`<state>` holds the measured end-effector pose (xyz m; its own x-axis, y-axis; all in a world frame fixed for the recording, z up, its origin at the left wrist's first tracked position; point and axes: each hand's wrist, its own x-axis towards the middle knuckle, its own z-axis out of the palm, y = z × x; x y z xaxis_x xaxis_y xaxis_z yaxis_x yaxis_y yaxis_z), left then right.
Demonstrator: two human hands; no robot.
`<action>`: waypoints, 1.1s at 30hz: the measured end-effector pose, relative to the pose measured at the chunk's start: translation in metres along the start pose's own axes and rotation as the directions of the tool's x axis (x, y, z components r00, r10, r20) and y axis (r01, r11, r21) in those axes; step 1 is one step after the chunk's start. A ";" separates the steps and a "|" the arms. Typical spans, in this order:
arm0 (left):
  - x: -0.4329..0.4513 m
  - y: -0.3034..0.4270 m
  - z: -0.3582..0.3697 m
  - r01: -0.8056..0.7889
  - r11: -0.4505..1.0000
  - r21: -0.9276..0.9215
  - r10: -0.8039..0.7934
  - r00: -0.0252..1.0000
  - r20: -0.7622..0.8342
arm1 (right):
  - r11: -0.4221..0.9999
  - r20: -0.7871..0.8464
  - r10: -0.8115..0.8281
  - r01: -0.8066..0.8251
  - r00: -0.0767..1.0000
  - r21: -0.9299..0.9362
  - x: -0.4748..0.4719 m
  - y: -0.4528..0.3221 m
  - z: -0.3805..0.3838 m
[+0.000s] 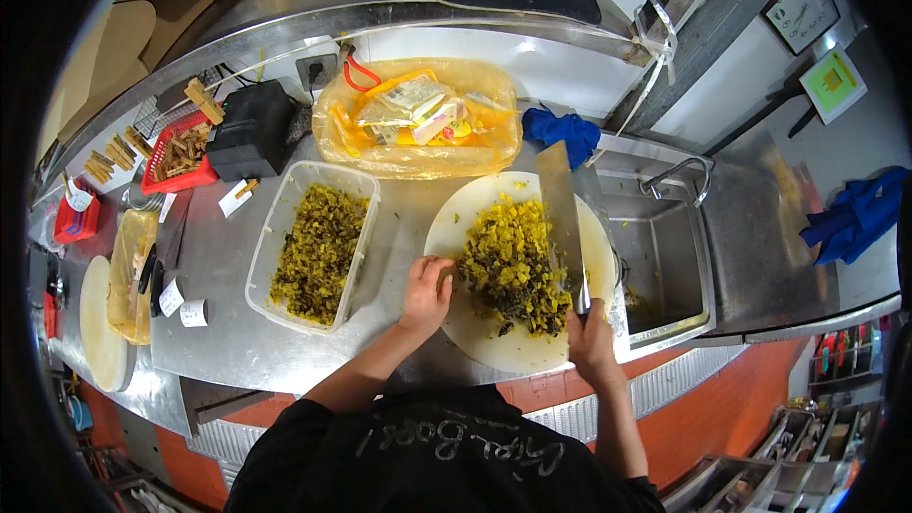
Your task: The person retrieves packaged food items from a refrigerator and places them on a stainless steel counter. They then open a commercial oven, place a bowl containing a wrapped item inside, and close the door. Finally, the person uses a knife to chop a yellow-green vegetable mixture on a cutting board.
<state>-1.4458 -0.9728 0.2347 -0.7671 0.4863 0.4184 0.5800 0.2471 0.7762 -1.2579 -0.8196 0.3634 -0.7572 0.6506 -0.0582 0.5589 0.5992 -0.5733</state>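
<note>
A heap of chopped yellow-green and dark vegetables (514,263) lies on a round white cutting board (491,356). My right hand (595,345) grips the handle of a cleaver (561,210), whose broad blade stands along the heap's right side. At the board's left edge rests my left hand (427,293), fingers slightly curled beside the heap; whether it touches the food cannot be told. To its left, a clear plastic tub (258,278) holds more of the chopped vegetables.
Behind the board sits a basin lined with a yellow plastic bag (420,167) containing packaging. A blue cloth (563,130) lies near the steel sink (652,256) at right. At left are a black device (251,130), a red basket of clothespins (214,172) and another round board (100,320).
</note>
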 end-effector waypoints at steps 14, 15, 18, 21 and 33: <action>0.052 0.074 0.056 -0.127 0.973 -0.192 0.166 0.966 0.199 | 0.942 0.166 0.170 -0.209 0.971 0.262 0.010 0.005 -0.008; 0.053 0.069 0.044 -0.119 0.963 -0.240 0.164 0.971 0.176 | 0.981 0.085 0.097 -0.109 0.992 0.157 0.003 0.001 -0.014; 0.045 0.055 0.010 -0.026 0.972 -0.232 0.049 0.994 0.097 | 0.962 -0.005 0.092 -0.087 0.996 0.259 -0.016 -0.016 -0.011; 0.021 0.030 0.015 0.135 0.981 -0.137 -0.106 0.975 0.196 | 0.994 0.144 0.031 -0.015 0.989 -0.107 -0.006 0.019 0.037; 0.006 0.039 0.003 -0.010 0.986 0.167 -0.082 0.839 0.537 | 0.973 0.286 0.177 -0.211 0.942 0.094 0.019 -0.005 -0.010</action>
<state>-1.4268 -0.9579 0.2657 -0.5443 0.8382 0.0341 0.6253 0.3783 0.6825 -1.2715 -0.8058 0.3738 -0.7107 0.5856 -0.3898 0.6722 0.4016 -0.6220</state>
